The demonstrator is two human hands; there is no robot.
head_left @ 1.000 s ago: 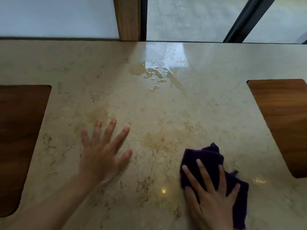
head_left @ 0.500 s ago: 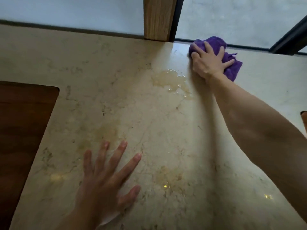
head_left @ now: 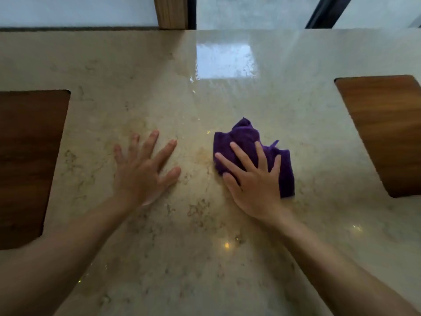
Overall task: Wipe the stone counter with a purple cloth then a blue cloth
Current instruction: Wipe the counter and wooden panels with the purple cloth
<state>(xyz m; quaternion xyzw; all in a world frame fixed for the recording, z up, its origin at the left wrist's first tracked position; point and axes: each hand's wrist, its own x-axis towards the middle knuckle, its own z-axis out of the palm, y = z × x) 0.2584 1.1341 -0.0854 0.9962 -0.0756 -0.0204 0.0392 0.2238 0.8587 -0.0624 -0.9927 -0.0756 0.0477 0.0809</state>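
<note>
- Pressing the crumpled purple cloth flat-fingered, your right hand works mid-tabletop; fingers straight, not curled.
- Left hand braces, spread, holding nothing.
- Overlap strokes; blue cloth unseen.

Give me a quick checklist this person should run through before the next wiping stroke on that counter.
1. Purple cloth under the right hand, fingers flat on it: ok.
2. Left hand braced flat on the stone counter, apart from the cloth: ok.
3. Cloth spread flat: not ok, it is bunched.
4. Far strip of counter dry: not ok, a wet sheen shows there.
5. Blue cloth ready for the second pass: cannot tell, none in view.
</note>
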